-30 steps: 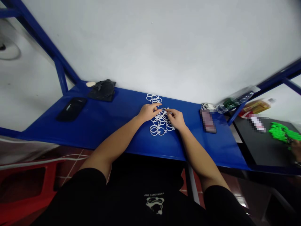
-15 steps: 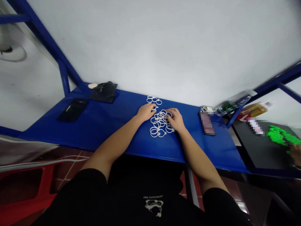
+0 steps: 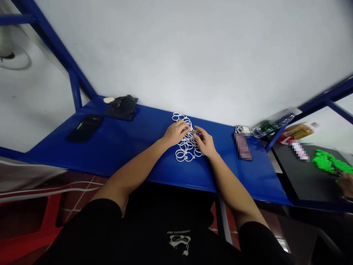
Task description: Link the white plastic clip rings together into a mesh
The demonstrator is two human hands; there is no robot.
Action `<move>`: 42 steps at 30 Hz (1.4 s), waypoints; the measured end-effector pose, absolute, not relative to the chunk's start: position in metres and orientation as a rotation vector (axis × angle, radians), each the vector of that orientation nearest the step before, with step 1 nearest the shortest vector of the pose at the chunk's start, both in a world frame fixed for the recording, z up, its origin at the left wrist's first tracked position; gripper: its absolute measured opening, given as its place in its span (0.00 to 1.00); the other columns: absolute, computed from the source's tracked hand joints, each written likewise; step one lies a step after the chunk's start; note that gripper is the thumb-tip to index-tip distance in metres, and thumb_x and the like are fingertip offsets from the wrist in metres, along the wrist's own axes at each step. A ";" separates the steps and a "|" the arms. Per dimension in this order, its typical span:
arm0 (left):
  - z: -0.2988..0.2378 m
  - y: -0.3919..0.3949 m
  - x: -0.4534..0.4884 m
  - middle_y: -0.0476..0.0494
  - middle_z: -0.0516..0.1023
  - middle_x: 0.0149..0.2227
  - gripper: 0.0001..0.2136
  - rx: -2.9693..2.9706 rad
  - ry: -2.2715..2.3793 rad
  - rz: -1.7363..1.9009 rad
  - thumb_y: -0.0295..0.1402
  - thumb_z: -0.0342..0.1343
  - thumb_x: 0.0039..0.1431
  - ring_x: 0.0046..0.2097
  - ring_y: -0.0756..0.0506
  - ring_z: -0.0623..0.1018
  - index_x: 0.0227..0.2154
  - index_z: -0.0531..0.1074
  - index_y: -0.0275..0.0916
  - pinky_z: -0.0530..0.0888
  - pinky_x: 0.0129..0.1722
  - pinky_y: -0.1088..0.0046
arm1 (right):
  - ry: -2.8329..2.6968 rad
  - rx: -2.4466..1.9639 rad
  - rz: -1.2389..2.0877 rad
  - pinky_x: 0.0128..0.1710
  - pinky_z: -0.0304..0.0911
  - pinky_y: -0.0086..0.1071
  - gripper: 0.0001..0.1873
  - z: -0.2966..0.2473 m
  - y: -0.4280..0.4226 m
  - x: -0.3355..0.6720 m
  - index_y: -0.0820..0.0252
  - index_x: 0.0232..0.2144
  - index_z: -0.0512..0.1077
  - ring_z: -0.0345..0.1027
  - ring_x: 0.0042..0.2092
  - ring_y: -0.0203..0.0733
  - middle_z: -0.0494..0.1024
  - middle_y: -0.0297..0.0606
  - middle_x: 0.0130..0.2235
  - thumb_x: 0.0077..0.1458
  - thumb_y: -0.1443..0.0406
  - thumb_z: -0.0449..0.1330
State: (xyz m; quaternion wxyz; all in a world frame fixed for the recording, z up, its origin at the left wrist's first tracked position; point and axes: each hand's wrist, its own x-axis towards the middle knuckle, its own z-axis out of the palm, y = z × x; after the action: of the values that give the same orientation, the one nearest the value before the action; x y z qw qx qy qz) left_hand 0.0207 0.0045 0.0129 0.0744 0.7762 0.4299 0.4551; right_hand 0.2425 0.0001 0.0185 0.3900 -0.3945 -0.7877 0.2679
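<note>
A pile of several white plastic rings (image 3: 187,149) lies on the blue table (image 3: 132,147), with a smaller group of rings (image 3: 179,117) closer to the wall. My left hand (image 3: 174,133) and my right hand (image 3: 205,142) meet over the top of the pile. Both are curled, with fingertips pinched on a white ring (image 3: 192,130) held between them just above the pile.
A black phone (image 3: 85,127), a black cloth bundle (image 3: 121,106) and a small beige lump (image 3: 108,99) lie at the left. A blurred phone (image 3: 243,145), a white cable (image 3: 242,129) and bottles (image 3: 275,120) are at the right. Green parts (image 3: 331,163) and another person's hand (image 3: 346,182) occupy the black table.
My hands lowered onto the pile half a second ago, then came together again, pinching a ring near the top of it.
</note>
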 end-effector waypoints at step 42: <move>-0.001 0.011 0.024 0.43 0.85 0.40 0.08 1.973 1.349 1.595 0.34 0.60 0.69 0.26 0.53 0.73 0.44 0.84 0.39 0.74 0.31 0.74 | -1.211 -0.987 1.228 0.18 0.54 0.30 0.09 0.015 0.027 0.250 0.54 0.32 0.71 0.56 0.19 0.33 0.74 0.32 0.28 0.56 0.56 0.58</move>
State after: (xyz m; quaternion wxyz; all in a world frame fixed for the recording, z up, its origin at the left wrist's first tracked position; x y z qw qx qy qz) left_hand 0.0243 0.0113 -0.0008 0.1335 0.6805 0.4653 0.5501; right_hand 0.2501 0.0272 0.0151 0.5458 -0.4162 -0.5107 0.5178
